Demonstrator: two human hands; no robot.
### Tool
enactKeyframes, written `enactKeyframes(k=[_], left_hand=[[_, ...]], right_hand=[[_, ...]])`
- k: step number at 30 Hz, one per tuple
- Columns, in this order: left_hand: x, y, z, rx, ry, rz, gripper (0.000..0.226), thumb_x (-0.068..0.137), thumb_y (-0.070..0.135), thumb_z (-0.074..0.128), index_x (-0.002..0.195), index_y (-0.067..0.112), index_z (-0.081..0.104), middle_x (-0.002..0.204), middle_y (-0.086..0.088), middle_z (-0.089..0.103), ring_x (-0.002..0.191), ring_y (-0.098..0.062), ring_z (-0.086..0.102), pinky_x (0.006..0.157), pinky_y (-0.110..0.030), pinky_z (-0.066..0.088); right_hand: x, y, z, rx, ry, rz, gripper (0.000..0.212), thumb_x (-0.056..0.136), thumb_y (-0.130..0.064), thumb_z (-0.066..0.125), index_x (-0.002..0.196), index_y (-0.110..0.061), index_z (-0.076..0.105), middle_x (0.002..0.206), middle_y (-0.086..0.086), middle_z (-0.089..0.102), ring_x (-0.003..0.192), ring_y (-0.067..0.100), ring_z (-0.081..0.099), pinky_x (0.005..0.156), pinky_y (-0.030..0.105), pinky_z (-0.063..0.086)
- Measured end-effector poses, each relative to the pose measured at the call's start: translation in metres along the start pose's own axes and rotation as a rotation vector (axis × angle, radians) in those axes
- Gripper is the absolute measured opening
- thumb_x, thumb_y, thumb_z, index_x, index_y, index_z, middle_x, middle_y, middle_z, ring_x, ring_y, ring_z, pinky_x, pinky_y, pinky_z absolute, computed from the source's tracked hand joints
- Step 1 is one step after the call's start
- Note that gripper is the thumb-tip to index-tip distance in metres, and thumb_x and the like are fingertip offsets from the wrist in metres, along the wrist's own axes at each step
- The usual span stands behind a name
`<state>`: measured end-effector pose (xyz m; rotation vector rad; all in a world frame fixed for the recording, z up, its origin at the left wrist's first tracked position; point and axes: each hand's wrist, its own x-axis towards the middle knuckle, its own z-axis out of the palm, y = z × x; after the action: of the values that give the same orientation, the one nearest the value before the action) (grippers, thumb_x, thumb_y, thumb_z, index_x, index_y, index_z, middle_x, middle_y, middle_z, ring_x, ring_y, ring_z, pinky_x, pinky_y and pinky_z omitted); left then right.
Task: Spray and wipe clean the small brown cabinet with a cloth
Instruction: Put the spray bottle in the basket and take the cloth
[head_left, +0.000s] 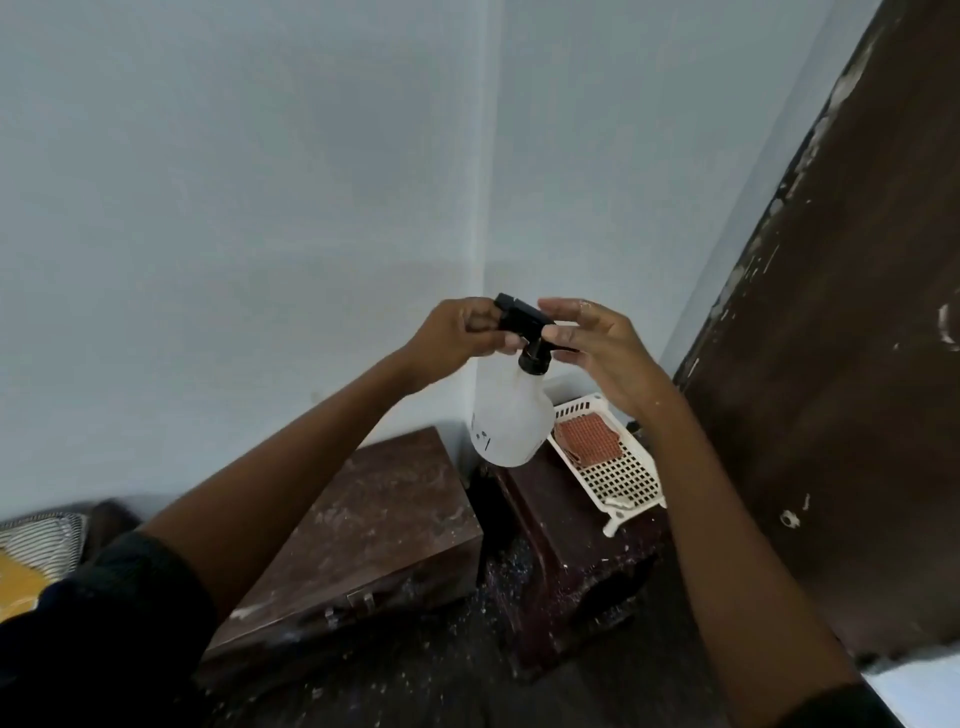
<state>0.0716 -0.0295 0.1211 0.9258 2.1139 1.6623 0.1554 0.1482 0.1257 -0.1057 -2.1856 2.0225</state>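
Centre frame: left hand (460, 330) curled round black trigger head of white spray bottle (511, 415); right hand (597, 345) pinches it too, other fingers loose.

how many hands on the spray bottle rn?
2: left hand grips the nozzle end of the spray bottle's black head; right hand pinches its rear, above the neck.

The left hand (460, 332) and right hand (597, 348) partly hide the spray bottle (511, 421) nozzle
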Motion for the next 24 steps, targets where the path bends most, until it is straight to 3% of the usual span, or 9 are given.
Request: enactKeyframes(k=[4, 8, 10, 12, 15, 18, 20, 24], left_hand=[[0.014, -0.012, 0.009, 0.013, -0.017, -0.062, 0.03, 0.075, 0.003, 0.073, 0.103, -0.005, 0.065, 0.095, -0.018, 0.071, 0.088, -0.02, 0.069, 0.086, -0.029, 0.053], [0.031, -0.044, 0.027, 0.002, -0.091, -0.069, 0.027, 0.072, 0.003, 0.076, 0.097, -0.003, 0.067, 0.092, -0.017, 0.071, 0.085, -0.019, 0.068, 0.088, -0.036, 0.053], [0.042, -0.058, 0.038, 0.015, -0.103, -0.07, 0.032, 0.069, 0.012, 0.078, 0.095, -0.002, 0.067, 0.092, -0.018, 0.072, 0.089, -0.029, 0.069, 0.087, -0.042, 0.053], [0.052, -0.066, 0.052, 0.075, -0.111, -0.072, 0.029, 0.072, 0.016, 0.076, 0.095, 0.0, 0.068, 0.092, -0.015, 0.072, 0.089, -0.027, 0.069, 0.084, -0.04, 0.053], [0.071, -0.07, 0.076, 0.189, -0.233, -0.081, 0.015, 0.082, 0.015, 0.068, 0.089, 0.003, 0.064, 0.074, -0.002, 0.065, 0.07, -0.011, 0.059, 0.067, -0.024, 0.045], [0.092, -0.072, 0.102, 0.317, -0.416, -0.053, 0.019, 0.088, 0.014, 0.059, 0.098, -0.002, 0.062, 0.087, -0.013, 0.063, 0.082, -0.023, 0.058, 0.068, -0.028, 0.04], [0.106, -0.075, 0.119, 0.367, -0.449, -0.041, 0.019, 0.087, 0.011, 0.057, 0.098, -0.003, 0.063, 0.091, -0.016, 0.061, 0.085, -0.027, 0.057, 0.069, -0.029, 0.04], [0.134, -0.09, 0.158, 0.361, -0.453, -0.098, 0.02, 0.086, 0.009, 0.056, 0.099, -0.003, 0.066, 0.094, -0.018, 0.063, 0.083, -0.021, 0.052, 0.066, -0.026, 0.034]], right_hand=[[0.008, -0.014, -0.015, -0.36, -0.038, 0.024, 0.02, 0.072, -0.008, 0.076, 0.084, -0.021, 0.07, 0.077, -0.005, 0.069, 0.067, 0.006, 0.062, 0.065, 0.022, 0.05], [0.013, 0.009, -0.014, -0.675, -0.037, 0.032, 0.013, 0.075, -0.014, 0.074, 0.087, -0.009, 0.071, 0.079, 0.003, 0.068, 0.066, 0.011, 0.059, 0.059, 0.01, 0.044], [0.015, 0.024, -0.019, -0.683, 0.028, 0.043, 0.012, 0.077, -0.013, 0.073, 0.088, -0.009, 0.071, 0.075, -0.004, 0.064, 0.064, 0.005, 0.055, 0.056, 0.008, 0.04], [0.014, 0.036, -0.029, -0.663, 0.079, 0.074, 0.009, 0.077, -0.011, 0.072, 0.083, -0.015, 0.068, 0.071, -0.012, 0.06, 0.065, 0.003, 0.054, 0.061, 0.013, 0.041], [0.016, 0.058, -0.053, -0.697, 0.153, 0.132, 0.013, 0.074, -0.011, 0.074, 0.081, -0.017, 0.066, 0.072, -0.005, 0.061, 0.071, 0.016, 0.059, 0.067, 0.029, 0.045], [0.017, 0.081, -0.08, -0.766, 0.185, 0.199, 0.015, 0.074, -0.012, 0.074, 0.087, -0.008, 0.069, 0.082, 0.007, 0.068, 0.08, 0.025, 0.064, 0.072, 0.038, 0.05], [0.021, 0.095, -0.099, -0.808, 0.163, 0.236, 0.018, 0.074, -0.012, 0.074, 0.091, -0.007, 0.07, 0.084, 0.007, 0.069, 0.08, 0.025, 0.065, 0.074, 0.042, 0.052], [0.034, 0.13, -0.137, -0.845, 0.138, 0.325, 0.02, 0.077, -0.012, 0.071, 0.096, -0.007, 0.069, 0.085, 0.004, 0.065, 0.074, 0.018, 0.058, 0.066, 0.028, 0.045]])
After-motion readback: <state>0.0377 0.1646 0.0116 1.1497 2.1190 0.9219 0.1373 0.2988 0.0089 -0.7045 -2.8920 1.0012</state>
